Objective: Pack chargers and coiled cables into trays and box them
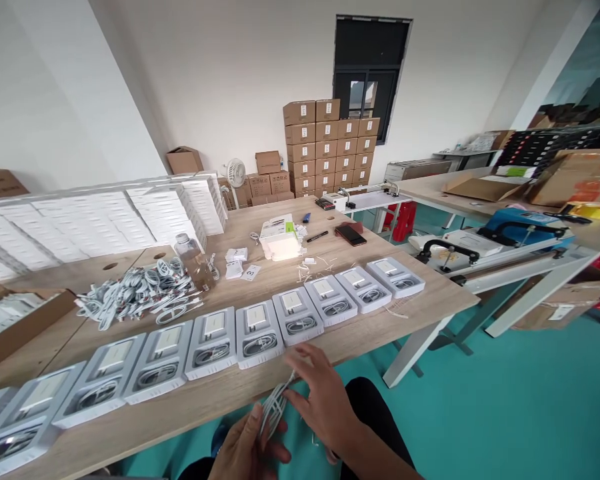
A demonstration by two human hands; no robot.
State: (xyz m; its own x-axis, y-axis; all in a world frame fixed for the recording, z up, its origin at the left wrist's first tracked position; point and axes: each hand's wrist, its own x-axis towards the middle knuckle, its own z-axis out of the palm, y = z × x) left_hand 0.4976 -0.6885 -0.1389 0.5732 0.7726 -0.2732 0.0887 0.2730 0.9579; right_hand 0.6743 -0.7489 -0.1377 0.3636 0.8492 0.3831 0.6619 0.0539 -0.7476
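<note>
A coiled light grey cable (274, 408) is held in front of the table edge, above my lap. My left hand (247, 445) closes round the lower part of the coil, thumb on top. At the coil's upper end my right hand (316, 387) pinches it between thumb and fingers. Just beyond lies a row of white plastic trays, each with a white block and a coiled cable; the nearest tray (248, 361) is directly past the coil. A loose heap of grey cables (135, 293) is on the table to the left.
An open carton (25, 333) with white items stands at far left. Behind the cables are a clear bottle (193, 260) and stacked white boxes (80, 227). A phone (351, 234) and a pen (317, 236) lie beyond the trays. Bench machines (480, 243) stand right.
</note>
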